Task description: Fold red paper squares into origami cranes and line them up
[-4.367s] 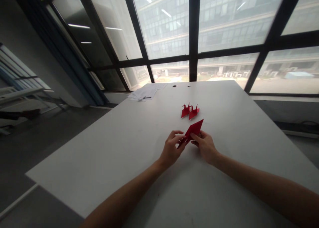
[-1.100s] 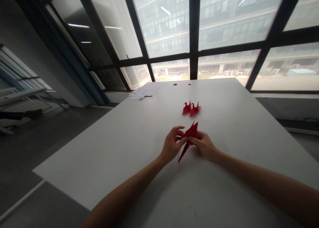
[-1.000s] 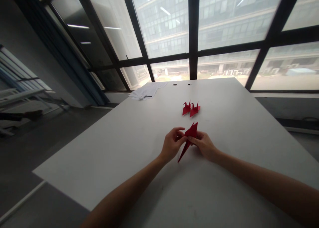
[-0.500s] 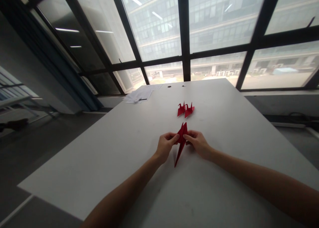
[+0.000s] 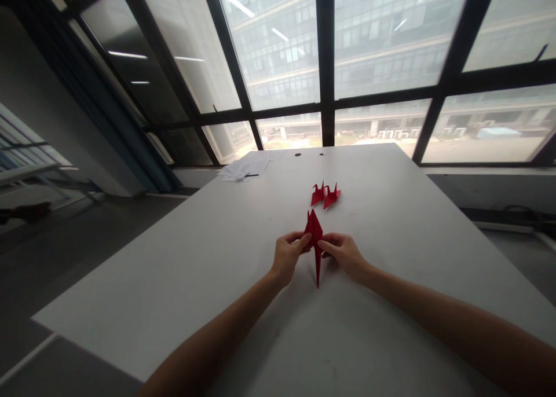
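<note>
Between my two hands is a folded red origami paper, one long narrow point directed toward me and shorter points facing away. My left hand is closed, pinching its left side between thumb and fingers. On the other side, my right hand is closed too, with the thumb on the paper near the base of the long point. Some fingertips are hidden behind the paper. Just beyond stand two red paper cranes, a left crane and a right crane, close side by side.
The white table stretches away to the tall, dark-framed windows. Loose white papers with a dark pen lie at its far left. Near the far edge are two small dark holes. A blue curtain hangs at left.
The folded red paper has turned in my hands: its long point has swung rightward and its upper points leftward. Both hands keep their hold. The whole view has shifted slightly.
</note>
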Demonstrator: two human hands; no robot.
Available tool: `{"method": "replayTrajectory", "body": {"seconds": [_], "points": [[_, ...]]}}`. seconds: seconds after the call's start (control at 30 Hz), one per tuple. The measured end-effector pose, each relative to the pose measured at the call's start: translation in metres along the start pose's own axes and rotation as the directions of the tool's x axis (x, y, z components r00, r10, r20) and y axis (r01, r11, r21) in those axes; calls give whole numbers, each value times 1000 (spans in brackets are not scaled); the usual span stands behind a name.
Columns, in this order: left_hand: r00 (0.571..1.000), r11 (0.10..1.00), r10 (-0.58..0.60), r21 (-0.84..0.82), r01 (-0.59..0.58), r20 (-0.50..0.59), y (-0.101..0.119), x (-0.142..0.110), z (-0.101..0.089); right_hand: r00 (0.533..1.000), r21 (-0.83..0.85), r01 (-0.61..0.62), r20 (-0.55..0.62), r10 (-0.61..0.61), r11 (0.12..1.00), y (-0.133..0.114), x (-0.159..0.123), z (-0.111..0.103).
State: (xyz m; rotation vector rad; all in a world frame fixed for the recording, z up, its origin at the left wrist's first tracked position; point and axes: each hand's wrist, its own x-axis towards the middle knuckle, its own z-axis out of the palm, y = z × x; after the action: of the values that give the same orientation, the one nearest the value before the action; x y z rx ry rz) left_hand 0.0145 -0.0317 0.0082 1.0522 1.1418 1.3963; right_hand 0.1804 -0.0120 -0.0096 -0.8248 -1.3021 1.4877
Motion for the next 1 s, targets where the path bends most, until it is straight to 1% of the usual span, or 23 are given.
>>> {"method": "replayTrajectory", "body": {"seconds": [0.1,0.2,0.27,0.33,0.53,0.67,0.77,0.87,1.0], "points": [[999,1000,-30,-6,30,39,3,-2,0,999,-29,24,-36,-25,999,0,-1,0],[990,997,-72,-10,74,123,7,-3,-1,997,-49,40,-61,-43,998,0,-2,0],[980,997,-76,-17,81,185,9,-4,-3,997,-49,46,-66,-49,998,2,-2,-1],[977,997,-68,-21,73,204,10,-4,-4,995,-49,64,-73,-68,997,5,-2,-1],[989,995,-73,-59,82,130,10,-1,-4,981,-137,174,-58,-183,975,10,-2,1],[998,990,-53,-126,57,36,10,6,-8,963,-244,232,-77,-257,942,5,-5,2],[997,984,-74,-162,70,-18,9,9,-10,947,-326,299,-16,-321,897,2,-8,1],[994,978,-108,-179,104,-15,7,9,-10,943,-346,323,36,-332,881,1,-9,1],[989,972,-147,-186,147,11,4,7,-9,947,-345,311,31,-321,886,3,-8,0]]}}
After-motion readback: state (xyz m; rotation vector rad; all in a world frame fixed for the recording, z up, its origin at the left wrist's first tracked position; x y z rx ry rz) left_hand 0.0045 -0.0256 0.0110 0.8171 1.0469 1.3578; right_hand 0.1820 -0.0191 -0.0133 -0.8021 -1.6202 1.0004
